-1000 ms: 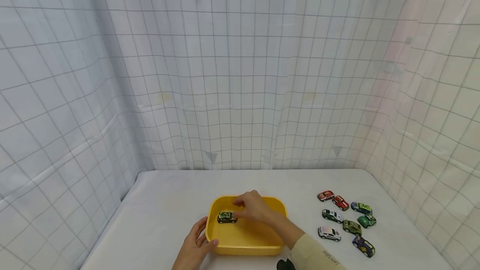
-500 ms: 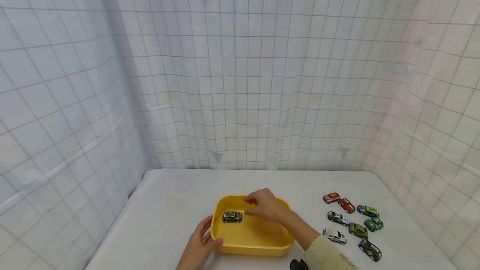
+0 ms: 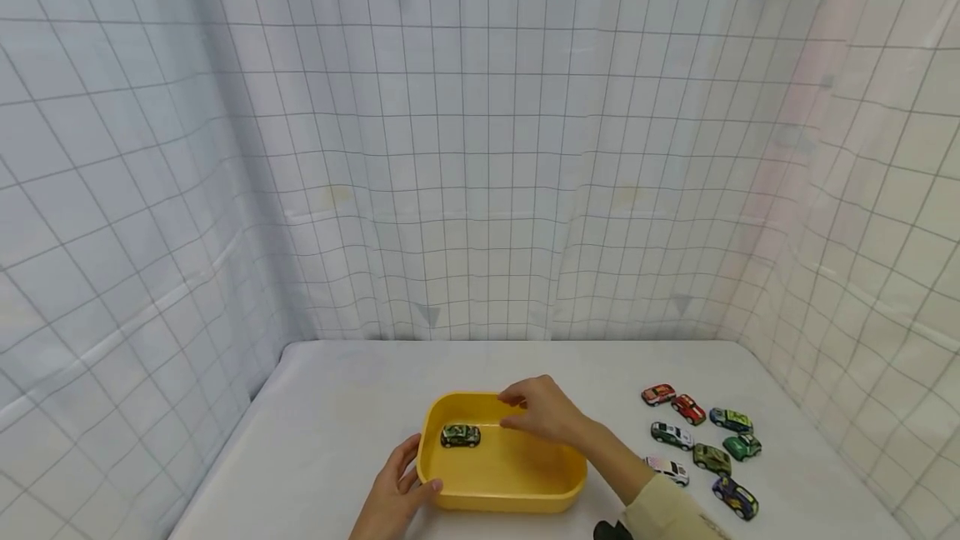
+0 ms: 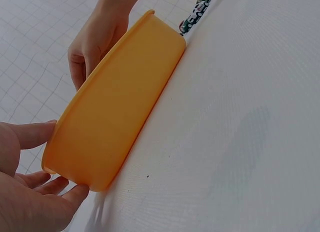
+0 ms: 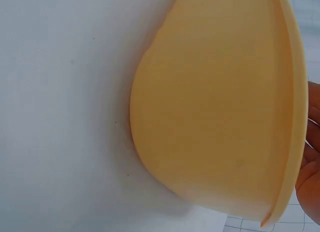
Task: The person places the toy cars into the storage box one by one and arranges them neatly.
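In the head view, a yellow plastic bin [image 3: 502,500] sits near the front of the table. My left hand [image 3: 397,490] grips its left end, thumb near the front corner and fingers along the outer wall; the left wrist view shows this hand [image 4: 40,192] around the bin's end [image 4: 115,97]. A camouflage toy car [image 3: 460,436] lies inside the bin at the left. Over the bin's right half hovers my right hand [image 3: 551,411], thumb and fingers parted with nothing between them. From the right wrist, the bin wall [image 5: 210,107] hides most of this hand [image 5: 312,152].
Right of the bin, several toy cars lie loosely grouped, among them a red car [image 3: 688,409], a white car [image 3: 667,471], a green car [image 3: 742,446] and a purple car [image 3: 735,497]. Gridded white curtains [image 3: 465,190] enclose the table's back and sides.
My right hand has drawn back to the right from the camouflage toy car, its fingers now apart from it. The left hand keeps its grip on the bin. The head view has shifted slightly.
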Available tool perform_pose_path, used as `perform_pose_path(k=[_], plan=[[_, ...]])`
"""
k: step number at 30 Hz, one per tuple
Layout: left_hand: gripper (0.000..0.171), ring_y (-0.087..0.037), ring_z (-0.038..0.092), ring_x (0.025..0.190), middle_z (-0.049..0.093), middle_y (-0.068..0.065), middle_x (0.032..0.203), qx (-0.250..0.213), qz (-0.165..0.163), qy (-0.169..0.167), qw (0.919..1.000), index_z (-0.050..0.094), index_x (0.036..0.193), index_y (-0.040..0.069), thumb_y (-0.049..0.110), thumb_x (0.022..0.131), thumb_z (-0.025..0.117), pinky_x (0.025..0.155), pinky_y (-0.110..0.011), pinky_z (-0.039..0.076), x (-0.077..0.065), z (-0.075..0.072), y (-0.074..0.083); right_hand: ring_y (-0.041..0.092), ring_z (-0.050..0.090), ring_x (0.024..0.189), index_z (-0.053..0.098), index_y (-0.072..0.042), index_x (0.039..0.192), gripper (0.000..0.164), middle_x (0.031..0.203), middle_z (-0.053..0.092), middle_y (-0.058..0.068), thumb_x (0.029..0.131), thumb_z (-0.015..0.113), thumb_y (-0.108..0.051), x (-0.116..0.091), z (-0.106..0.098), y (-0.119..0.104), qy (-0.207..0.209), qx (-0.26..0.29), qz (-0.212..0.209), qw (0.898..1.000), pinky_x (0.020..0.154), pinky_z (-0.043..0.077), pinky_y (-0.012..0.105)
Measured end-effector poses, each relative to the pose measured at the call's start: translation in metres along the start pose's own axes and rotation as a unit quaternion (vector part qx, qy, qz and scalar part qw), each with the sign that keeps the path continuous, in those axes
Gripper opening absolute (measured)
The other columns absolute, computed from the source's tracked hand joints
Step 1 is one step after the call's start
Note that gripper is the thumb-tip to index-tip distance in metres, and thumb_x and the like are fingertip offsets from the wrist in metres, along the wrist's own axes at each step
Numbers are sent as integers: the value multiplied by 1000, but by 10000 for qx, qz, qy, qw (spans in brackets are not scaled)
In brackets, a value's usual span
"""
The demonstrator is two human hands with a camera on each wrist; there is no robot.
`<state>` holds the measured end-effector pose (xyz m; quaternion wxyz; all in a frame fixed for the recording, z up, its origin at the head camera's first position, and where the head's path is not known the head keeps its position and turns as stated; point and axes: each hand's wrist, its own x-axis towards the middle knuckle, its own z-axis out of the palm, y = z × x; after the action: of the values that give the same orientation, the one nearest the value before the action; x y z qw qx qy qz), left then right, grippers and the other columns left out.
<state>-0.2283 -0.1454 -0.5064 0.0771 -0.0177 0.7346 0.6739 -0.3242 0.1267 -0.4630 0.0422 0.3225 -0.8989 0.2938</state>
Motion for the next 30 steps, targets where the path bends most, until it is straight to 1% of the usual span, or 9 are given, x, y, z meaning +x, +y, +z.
perform_pose_path(k=[5, 10, 16, 21, 25, 30], plan=[[95, -53, 32, 144, 20, -35, 162, -110, -178, 44, 9998, 21, 160, -6, 12, 90, 82, 106, -49, 50, -1, 0, 2, 20, 70, 96, 77, 0, 114, 31, 110, 76, 9, 89, 84, -15, -7, -7, 3, 72, -77, 105, 9999, 86, 61, 35], [94, -52, 31, 145, 19, -34, 163, -182, -215, 50, 9996, 20, 160, -6, 10, 91, 81, 107, -50, 48, -2, 0, 2, 22, 70, 96, 77, 0, 114, 29, 109, 76, 10, 89, 83, -14, -13, -14, 7, 129, -63, 82, 9999, 86, 61, 37], [93, -52, 32, 145, 20, -33, 163, -84, -160, 23, 9998, 21, 161, -4, 11, 91, 81, 107, -50, 49, -2, 1, 1, 25, 71, 96, 76, 2, 114, 30, 109, 75, 12, 89, 83, -14, -22, -24, 13, 217, 27, 80, 9997, 86, 62, 39], [92, -51, 32, 145, 21, -33, 163, -96, -133, 16, 9999, 22, 160, -4, 12, 91, 81, 107, -50, 48, -2, 2, 1, 29, 71, 97, 76, 4, 114, 31, 111, 75, 16, 90, 82, -14, -32, -32, 19, 237, 157, 154, 9995, 85, 62, 41], [91, -51, 33, 144, 21, -33, 163, -61, -115, 30, 9999, 23, 160, -4, 10, 91, 81, 108, -50, 47, -4, 2, 1, 28, 71, 98, 76, 4, 115, 31, 112, 74, 16, 90, 82, -13, -41, -39, 23, 265, 137, 309, 9991, 85, 62, 40], [89, -50, 33, 145, 22, -32, 164, -44, -42, 60, 10000, 24, 160, -3, 9, 92, 79, 110, -53, 44, -5, 2, 3, 27, 71, 98, 76, 2, 114, 29, 111, 75, 13, 89, 82, -12, -50, -48, 27, 387, 80, 423, 9983, 85, 62, 38]])
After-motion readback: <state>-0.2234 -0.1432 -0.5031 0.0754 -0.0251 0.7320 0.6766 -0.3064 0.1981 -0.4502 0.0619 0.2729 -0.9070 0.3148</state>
